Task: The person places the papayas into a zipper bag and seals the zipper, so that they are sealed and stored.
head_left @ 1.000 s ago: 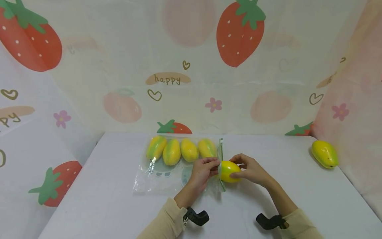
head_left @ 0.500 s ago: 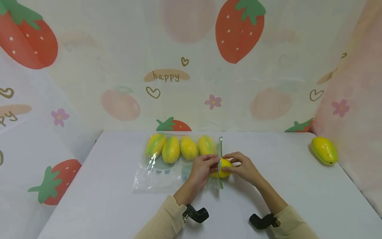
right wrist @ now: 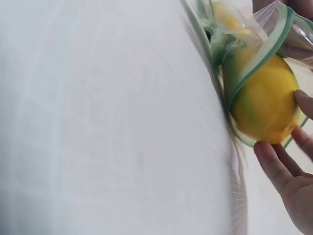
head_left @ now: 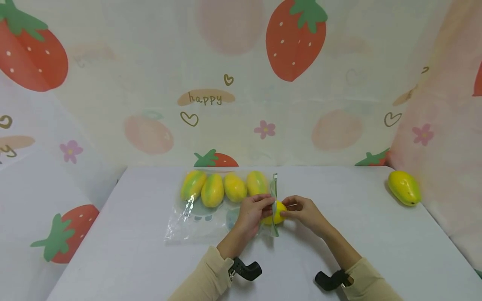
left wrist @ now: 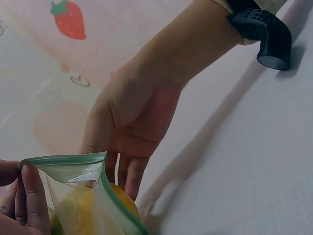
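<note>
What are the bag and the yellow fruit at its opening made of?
The bag looks like clear, glossy plastic film: see-through, wrinkled, with bright glare. Its green zip edge seems a thicker, bendy plastic strip. The yellow fruit has smooth, slightly shiny skin; it may be moulded plastic or foam, though real fruit can't be ruled out.

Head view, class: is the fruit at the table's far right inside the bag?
No, that fruit lies on the table, apart from the bag.
</note>
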